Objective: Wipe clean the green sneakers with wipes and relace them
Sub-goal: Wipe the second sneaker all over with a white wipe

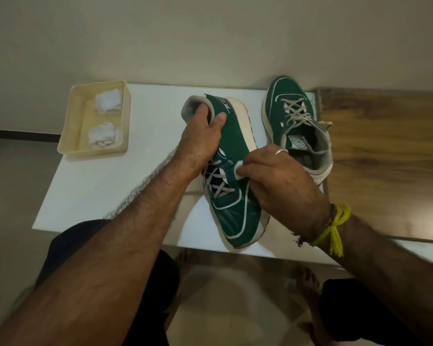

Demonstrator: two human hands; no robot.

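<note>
The nearer green suede sneaker with a cream sole and grey laces (233, 171) lies tipped on its side on the white rectangular tabletop (105, 186), its sole turned away to the right, probably so the upper and lace area face up for wiping. The left hand (200, 136) braces it at the heel: the fingers are curled into the collar opening and the thumb presses on the outside of the green upper, a firm closed hold that should keep the shoe from sliding under rubbing pressure. The left forearm runs straight up from the lower left.

Just in front of that grip, toward the toe, the right hand (280, 178) pinches a small folded white wipe (239, 169) between curled fingers and thumb, pressed against the upper beside the laces; the wrist is bent and wears a yellow thread band (335, 226).

Beyond the right hand, the second green sneaker (298, 123) stands upright and laced. Well left of the heel grip, a cream plastic tray (68, 136) holds two crumpled white wipes (105, 118).
</note>
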